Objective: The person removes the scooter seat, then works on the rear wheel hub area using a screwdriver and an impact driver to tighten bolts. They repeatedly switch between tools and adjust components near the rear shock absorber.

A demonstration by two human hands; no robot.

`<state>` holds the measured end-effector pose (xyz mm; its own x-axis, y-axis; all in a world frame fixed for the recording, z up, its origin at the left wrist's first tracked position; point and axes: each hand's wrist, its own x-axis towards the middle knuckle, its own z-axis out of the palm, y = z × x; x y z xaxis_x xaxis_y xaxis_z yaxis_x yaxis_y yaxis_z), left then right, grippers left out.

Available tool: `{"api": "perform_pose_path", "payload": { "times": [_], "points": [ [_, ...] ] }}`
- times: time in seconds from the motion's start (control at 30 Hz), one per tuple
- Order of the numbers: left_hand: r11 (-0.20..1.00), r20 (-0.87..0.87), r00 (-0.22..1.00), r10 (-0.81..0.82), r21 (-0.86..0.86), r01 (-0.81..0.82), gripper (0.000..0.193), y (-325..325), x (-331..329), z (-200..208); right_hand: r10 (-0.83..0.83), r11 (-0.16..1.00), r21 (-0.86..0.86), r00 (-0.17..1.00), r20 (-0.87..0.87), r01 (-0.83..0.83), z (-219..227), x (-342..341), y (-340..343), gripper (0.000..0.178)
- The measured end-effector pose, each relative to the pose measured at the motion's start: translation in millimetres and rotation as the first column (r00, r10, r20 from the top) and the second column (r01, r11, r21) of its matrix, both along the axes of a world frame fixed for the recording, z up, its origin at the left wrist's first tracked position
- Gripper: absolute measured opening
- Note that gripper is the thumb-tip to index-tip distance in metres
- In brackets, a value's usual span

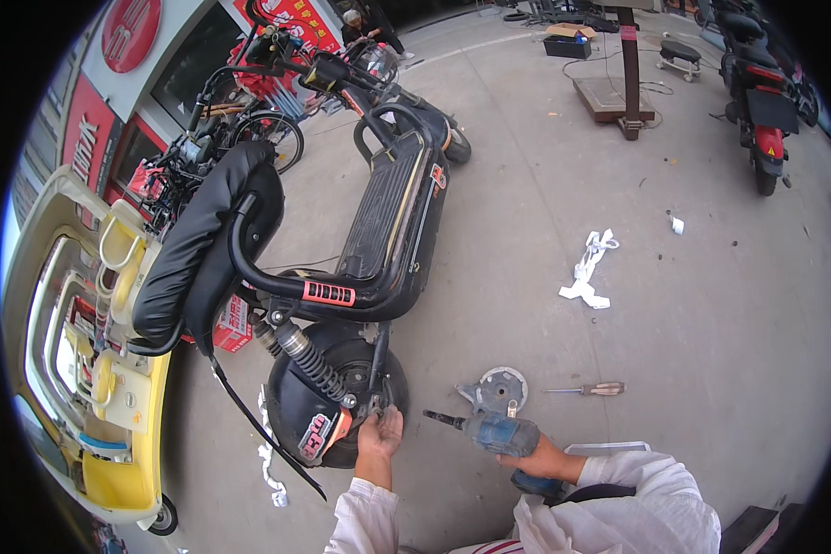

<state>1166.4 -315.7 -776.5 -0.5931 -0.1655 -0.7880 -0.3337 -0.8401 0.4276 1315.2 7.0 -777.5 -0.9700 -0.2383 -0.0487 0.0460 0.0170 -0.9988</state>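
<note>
A black electric scooter stands tilted in front of me, its rear wheel nearest. My left hand is at the wheel's axle, below the coil shock absorber. Its fingers are closed around a small part there that I cannot make out. In my right hand is a blue cordless impact wrench, its dark socket pointing left toward the wheel. On the ground just beyond the wrench lies a round metal brake drum plate. A screwdriver rests to the right of it.
Crumpled white strips lie on the concrete to the right. A yellow three-wheeled vehicle stands at the left, a red box behind the scooter. Farther off are a platform scale, a parked motor scooter and a person.
</note>
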Motion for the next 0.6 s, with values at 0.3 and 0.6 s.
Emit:
{"api": "perform_pose_path", "payload": {
  "times": [0.3,0.6],
  "points": [
    [0.975,0.006,0.994,-0.112,-0.194,0.111,0.027,0.8,11.2,-4.2,0.046,0.998,-0.042,0.999,0.016,-0.046,-0.7,8.5,-7.3,0.051],
    [-0.599,0.563,0.225,-0.795,-0.672,-0.436,0.039,82.2,100.9,100.7,0.103,0.994,0.027,0.994,0.032,-0.104,-8.8,14.8,1.7,0.053]
  ]
}}
